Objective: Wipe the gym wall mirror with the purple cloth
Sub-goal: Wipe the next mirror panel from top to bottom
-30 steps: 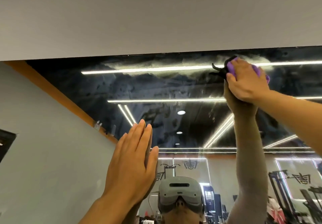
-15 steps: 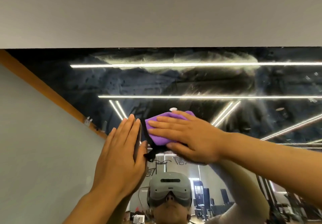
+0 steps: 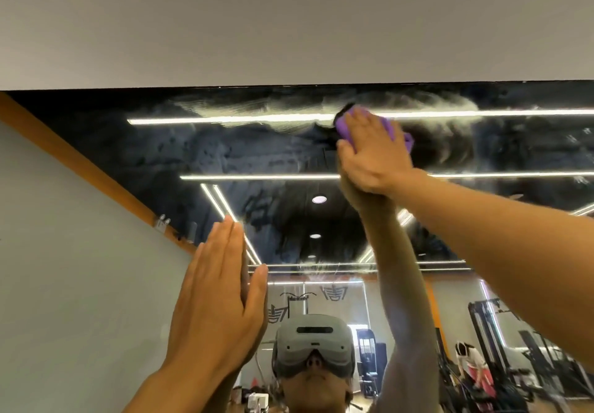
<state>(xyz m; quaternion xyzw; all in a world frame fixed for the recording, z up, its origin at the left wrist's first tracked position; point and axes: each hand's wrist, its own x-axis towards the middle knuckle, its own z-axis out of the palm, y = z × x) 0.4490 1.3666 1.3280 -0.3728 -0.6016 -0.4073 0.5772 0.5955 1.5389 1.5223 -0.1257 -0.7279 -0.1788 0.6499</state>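
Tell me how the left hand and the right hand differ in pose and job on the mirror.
The right hand presses the purple cloth high near the mirror's top edge; the left hand holds nothing. The left hand sits much lower, fingers straight and together, pointing up. Both lie flat against the glass.

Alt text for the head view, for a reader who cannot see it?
The right hand presses a purple cloth flat against the mirror near its top edge, amid hazy wipe streaks. The left hand rests open and flat on the glass lower down.
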